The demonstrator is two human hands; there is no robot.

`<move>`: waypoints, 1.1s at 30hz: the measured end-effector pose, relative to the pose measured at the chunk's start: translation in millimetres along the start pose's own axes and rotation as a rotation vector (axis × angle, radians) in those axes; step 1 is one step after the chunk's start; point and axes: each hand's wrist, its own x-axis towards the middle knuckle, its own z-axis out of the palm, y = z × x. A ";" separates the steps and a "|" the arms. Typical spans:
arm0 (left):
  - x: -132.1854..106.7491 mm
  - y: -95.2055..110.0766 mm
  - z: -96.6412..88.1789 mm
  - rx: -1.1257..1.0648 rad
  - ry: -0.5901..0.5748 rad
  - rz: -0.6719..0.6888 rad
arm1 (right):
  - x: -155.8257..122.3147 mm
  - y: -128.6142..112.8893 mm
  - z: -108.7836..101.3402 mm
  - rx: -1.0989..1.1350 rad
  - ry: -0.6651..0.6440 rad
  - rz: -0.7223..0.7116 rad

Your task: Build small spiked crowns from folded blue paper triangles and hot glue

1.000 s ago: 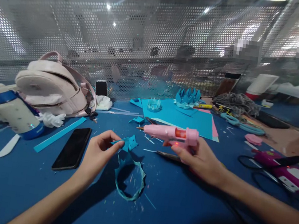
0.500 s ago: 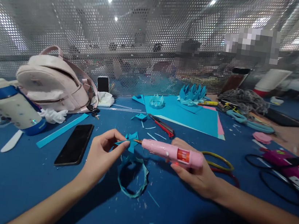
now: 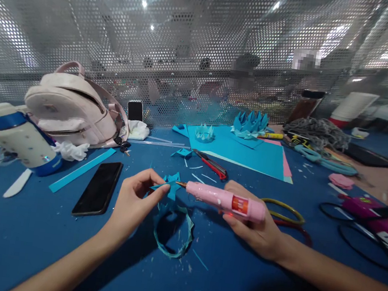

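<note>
Folded blue paper piece: raised in front of the person, near mid-view, pinched between thumb and fingertips of left hand. Right hand curled around the pink glue gun, body roughly level, nozzle pointing left. Nozzle tip at right side of the paper piece; contact cannot be confirmed.

Just below the paper piece in view: jagged blue paper ring on the blue tabletop. Whether piece and ring touch: cannot tell. Paper scraps scattered around.

Left of left hand: black phone, then a blue paper strip. Beyond the hands: a second folded piece beside a red-and-black tool. Farther back: blue sheets bearing a small pale spiky ring and a larger blue spiky form. Far left: pale backpack, partly behind a tilted tumbler. Perforated screen at rear.
</note>
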 end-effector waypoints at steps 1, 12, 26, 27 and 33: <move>0.0 0.0 -0.2 -0.001 -0.001 0.003 | 0.2 0.2 0.2 -0.001 0.004 -0.006; -0.4 -2.5 0.2 -0.009 0.004 0.013 | 0.8 -1.0 0.3 -0.013 0.005 -0.007; -1.1 -3.4 -1.7 -0.011 0.018 0.036 | -0.7 0.8 1.5 -0.027 0.009 -0.056; -1.1 -3.4 -1.5 -0.013 0.019 0.035 | -0.6 0.6 1.5 -0.031 0.009 -0.056; 0.6 -2.7 -0.7 -0.012 0.022 0.031 | 1.0 -2.0 0.9 -0.027 0.000 -0.041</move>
